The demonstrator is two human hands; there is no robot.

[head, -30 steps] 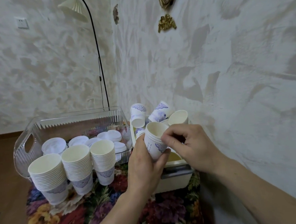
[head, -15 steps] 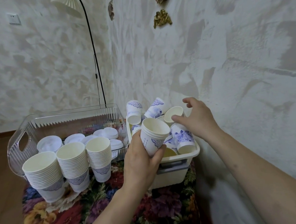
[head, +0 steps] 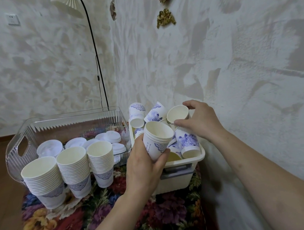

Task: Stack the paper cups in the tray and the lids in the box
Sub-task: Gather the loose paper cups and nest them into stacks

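My left hand (head: pixel 145 166) grips a short stack of white paper cups (head: pixel 157 140) with blue print, held tilted in front of the white bin (head: pixel 182 169). The bin holds several loose cups. My right hand (head: pixel 200 120) reaches over the bin and pinches the rim of a loose cup (head: pixel 177 112) lying on its side, mouth toward me. Three tall cup stacks (head: pixel 72 170) stand on the floral cloth to the left. White lids (head: pixel 50 149) lie in the clear ribbed box (head: pixel 16 153) behind them.
A textured wall runs close along the right side of the bin. A black lamp stem (head: pixel 96 65) rises behind the clear box in the corner. The floral cloth (head: pixel 117 217) covers the surface; bare wooden floor shows at the left.
My right hand left the held stack, reached to the back of the bin and took hold of a loose cup's rim. My left hand kept the stack nearly in place.
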